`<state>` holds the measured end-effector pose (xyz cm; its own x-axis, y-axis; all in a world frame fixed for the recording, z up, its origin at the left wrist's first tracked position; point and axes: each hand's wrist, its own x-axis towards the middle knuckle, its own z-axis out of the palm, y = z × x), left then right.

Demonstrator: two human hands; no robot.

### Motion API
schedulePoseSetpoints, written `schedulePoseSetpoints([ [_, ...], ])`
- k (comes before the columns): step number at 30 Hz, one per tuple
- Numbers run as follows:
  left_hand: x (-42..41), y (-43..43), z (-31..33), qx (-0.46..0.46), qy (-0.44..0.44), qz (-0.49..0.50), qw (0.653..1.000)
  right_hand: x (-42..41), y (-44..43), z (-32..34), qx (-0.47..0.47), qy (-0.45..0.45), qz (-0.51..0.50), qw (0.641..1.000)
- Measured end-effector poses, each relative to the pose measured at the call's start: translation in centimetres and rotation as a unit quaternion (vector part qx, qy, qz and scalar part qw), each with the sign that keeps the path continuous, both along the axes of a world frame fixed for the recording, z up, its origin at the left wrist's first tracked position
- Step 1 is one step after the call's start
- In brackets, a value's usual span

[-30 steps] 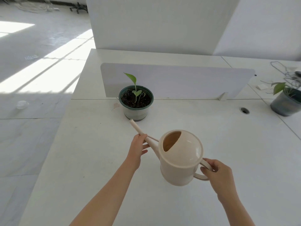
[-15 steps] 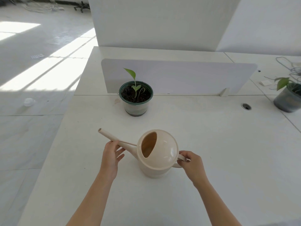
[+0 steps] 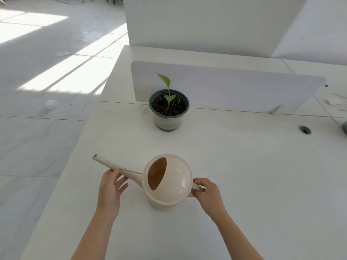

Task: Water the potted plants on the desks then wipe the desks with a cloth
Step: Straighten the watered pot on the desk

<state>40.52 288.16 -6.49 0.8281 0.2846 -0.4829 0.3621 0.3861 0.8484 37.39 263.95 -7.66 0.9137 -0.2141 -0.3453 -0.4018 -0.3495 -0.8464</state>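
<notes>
Cream watering can (image 3: 174, 177) near pot (image 3: 168, 122) of dark soil (image 3: 159, 106), seedling (image 3: 166, 80)

Cream watering can (image 3: 170, 186) upright on white desk (image 3: 253, 166), spout pointing left; potted seedling (image 3: 169, 109) behind.

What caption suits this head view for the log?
Left hand touching the spout, right hand gripping the handle of a watering can resting on the desk before a potted plant.
</notes>
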Motion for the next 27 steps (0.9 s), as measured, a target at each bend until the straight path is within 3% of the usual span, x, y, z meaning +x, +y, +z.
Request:
schedulePoseSetpoints([
  [7,-1.0,-0.5,1.6,0.090,0.012,-0.005,0.996,0.4,-0.9,1.0,0.017,0.028,0.078,0.996],
  [10,-0.9,-1.3,3.8,0.095,0.002,-0.007,0.995,1.2,-2.0,2.5,0.044,0.036,0.158,0.986],
  [15,3.5,-4.0,6.6,0.113,-0.038,-0.038,0.992,4.9,-3.5,3.5,0.030,0.013,0.184,0.982],
  [21,13.5,-6.6,5.2,0.103,-0.045,-0.042,0.993,13.4,-2.8,4.8,0.090,-0.079,0.044,0.992],
  [27,21.7,-8.4,2.7,0.103,-0.073,-0.064,0.990,20.8,-0.8,4.2,0.164,-0.075,-0.038,0.983],
])
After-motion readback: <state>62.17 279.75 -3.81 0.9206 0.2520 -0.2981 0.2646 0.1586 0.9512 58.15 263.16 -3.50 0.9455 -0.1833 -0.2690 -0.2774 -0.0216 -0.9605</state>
